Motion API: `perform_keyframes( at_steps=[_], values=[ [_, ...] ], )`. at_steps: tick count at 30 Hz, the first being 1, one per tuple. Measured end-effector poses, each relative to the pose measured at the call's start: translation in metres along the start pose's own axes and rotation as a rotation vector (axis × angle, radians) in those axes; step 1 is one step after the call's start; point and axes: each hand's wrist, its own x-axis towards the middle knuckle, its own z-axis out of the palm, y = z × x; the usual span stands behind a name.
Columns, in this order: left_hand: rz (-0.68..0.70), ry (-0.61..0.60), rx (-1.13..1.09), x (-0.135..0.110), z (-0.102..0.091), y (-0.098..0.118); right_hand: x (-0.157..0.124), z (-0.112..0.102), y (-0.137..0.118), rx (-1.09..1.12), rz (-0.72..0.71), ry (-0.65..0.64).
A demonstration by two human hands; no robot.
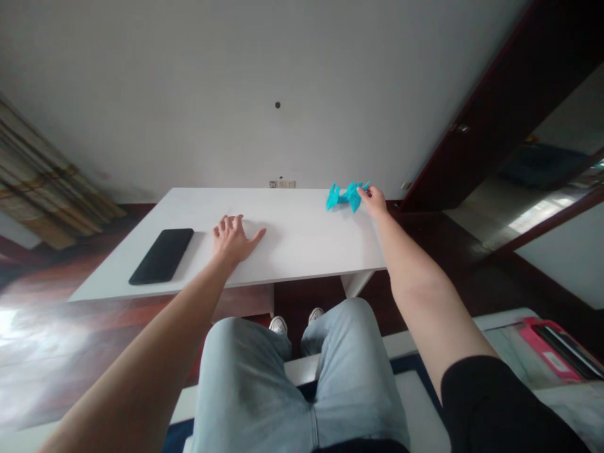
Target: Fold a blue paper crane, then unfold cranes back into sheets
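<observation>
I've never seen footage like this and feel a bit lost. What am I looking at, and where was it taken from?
There is no machine here. A camera worn on someone's head looks forward and down at their bare left hand and right hand. In front is a white rectangular table. The left hand, fingers spread, holds nothing. The right hand grips a bright turquoise, angular object; its material is unclear. A flat, black, rounded rectangular slab lies on the table's left side.

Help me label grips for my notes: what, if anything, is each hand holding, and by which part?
The right hand pinches the turquoise object by its right-hand end, between thumb and fingers; the left hand, spread, holds nothing.
</observation>
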Motion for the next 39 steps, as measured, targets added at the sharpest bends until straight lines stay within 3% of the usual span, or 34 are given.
perform_keyframes(
  at_steps=[5, 8, 12, 17, 26, 30, 34, 39],
  values=[
    [-0.013, 0.016, 0.006, 0.001, 0.001, -0.001, -0.03, -0.001, 0.026, 0.045, 0.085, -0.052],
    [-0.002, 0.019, 0.004, 0.001, 0.001, 0.0, -0.041, 0.003, 0.034, 0.107, 0.13, 0.023],
    [-0.017, 0.027, 0.012, 0.0, 0.001, 0.0, -0.046, -0.001, 0.042, 0.152, 0.169, 0.147],
    [-0.031, 0.015, 0.023, 0.001, 0.002, 0.0, -0.045, 0.001, 0.049, 0.124, 0.176, 0.116],
    [-0.035, 0.011, 0.018, 0.001, 0.002, 0.0, -0.04, 0.013, 0.045, 0.004, 0.133, 0.058],
    [-0.041, -0.001, 0.017, 0.002, 0.002, -0.001, -0.038, 0.017, 0.031, 0.025, 0.056, 0.114],
    [-0.003, 0.009, 0.018, 0.001, 0.003, -0.002, -0.027, 0.046, 0.002, 0.05, -0.023, 0.138],
    [0.049, 0.035, -0.005, -0.003, 0.001, -0.002, -0.019, 0.126, -0.045, 0.108, -0.236, -0.038]
  ],
)
